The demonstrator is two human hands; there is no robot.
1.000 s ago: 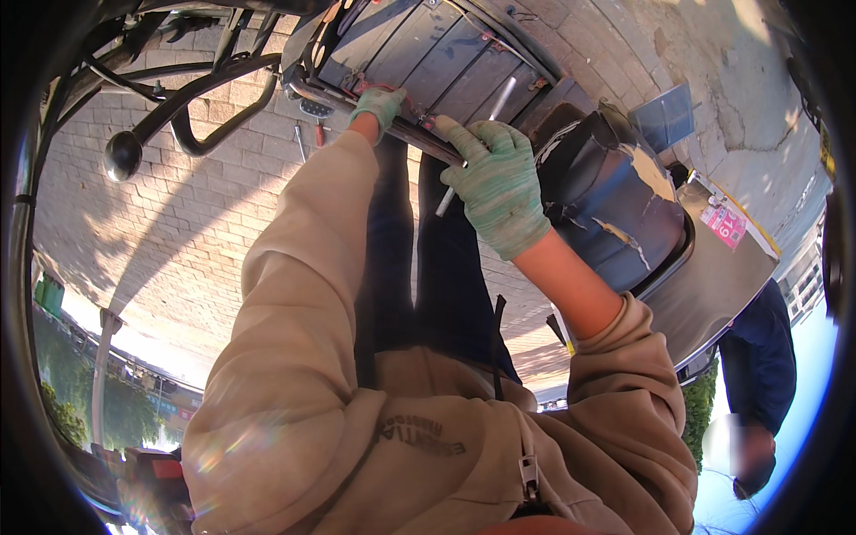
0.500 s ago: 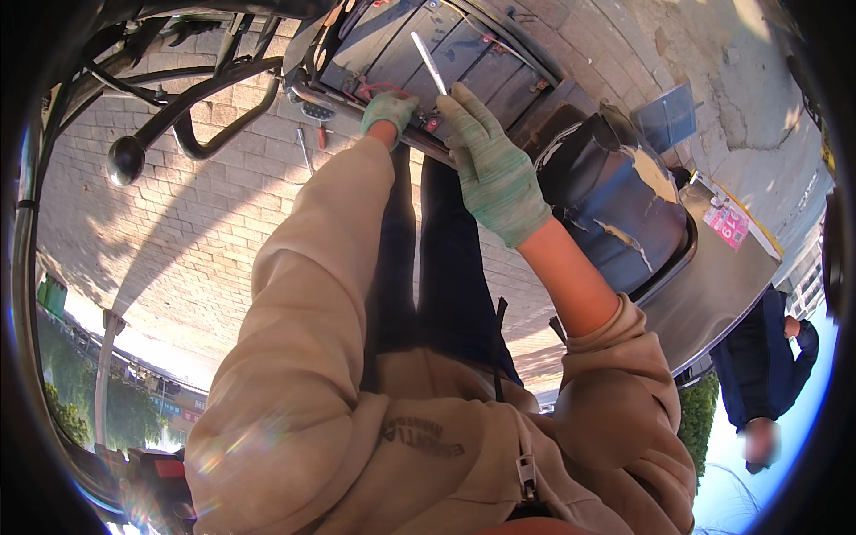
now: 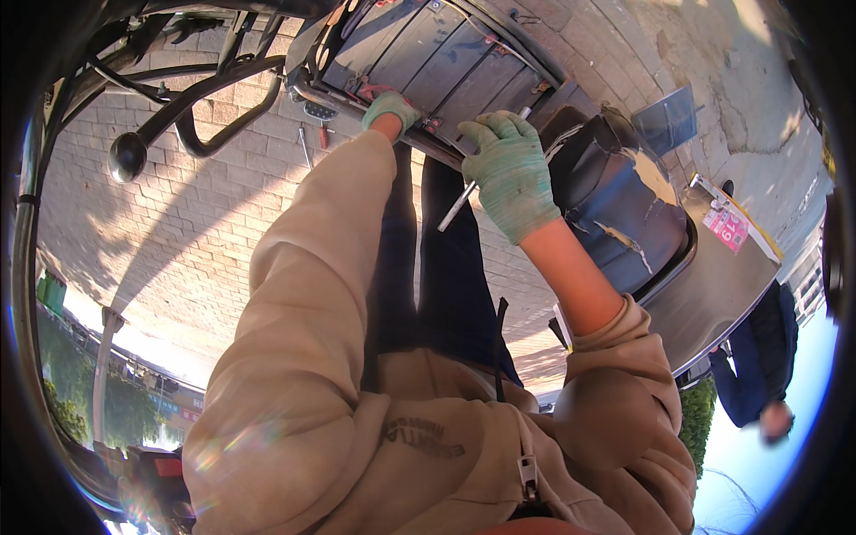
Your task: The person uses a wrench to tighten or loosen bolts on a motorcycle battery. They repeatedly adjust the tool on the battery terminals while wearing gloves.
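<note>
My right hand [image 3: 515,178], in a green knitted glove, is closed around a slim silver metal rod [image 3: 456,209]. The rod slants across the palm, one end pointing down toward my legs and the other showing past the knuckles. My left hand [image 3: 390,112], gloved the same way, rests at the near edge of an open compartment packed with dark grey battery blocks [image 3: 446,67]. Its fingers are bent beside a red cable [image 3: 370,91]; what they grip is hidden. Small red-marked terminals [image 3: 433,124] sit just right of it.
A torn black seat [image 3: 624,205] stands at the right beside a metal panel. On the brick paving lie a red-handled screwdriver [image 3: 324,135] and a long metal tool [image 3: 306,150]. Black frame tubes [image 3: 192,107] are at the left. A person [image 3: 762,357] stands at far right.
My right hand has drawn back and turned over, so the rod that pointed up and away now slants across the palm toward me. My left hand stays nearly in place. The other person has shifted.
</note>
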